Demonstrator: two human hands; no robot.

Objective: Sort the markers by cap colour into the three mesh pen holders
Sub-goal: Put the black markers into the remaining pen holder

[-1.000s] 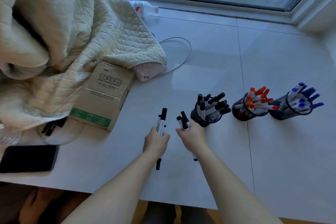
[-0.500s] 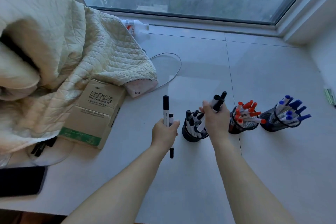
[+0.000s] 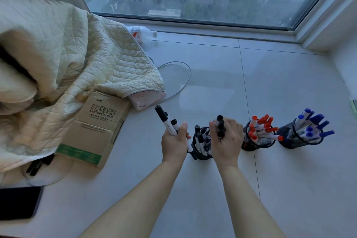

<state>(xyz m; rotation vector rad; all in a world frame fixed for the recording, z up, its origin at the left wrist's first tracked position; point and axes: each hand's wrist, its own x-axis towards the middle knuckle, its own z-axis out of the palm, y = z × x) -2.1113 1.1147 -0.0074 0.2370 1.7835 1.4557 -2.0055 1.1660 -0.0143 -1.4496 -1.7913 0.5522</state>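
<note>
In the head view, the right hand has come from just left of the black-cap holder to directly over its mouth within the last second, fingers closed round a bunch of black-capped markers now pointing down into it. So this bunch looks about to drop in. The left hand, touching the holder's left side, still clasps several more black markers, while the red-cap holder and blue-cap holder to its right stand full.
</note>
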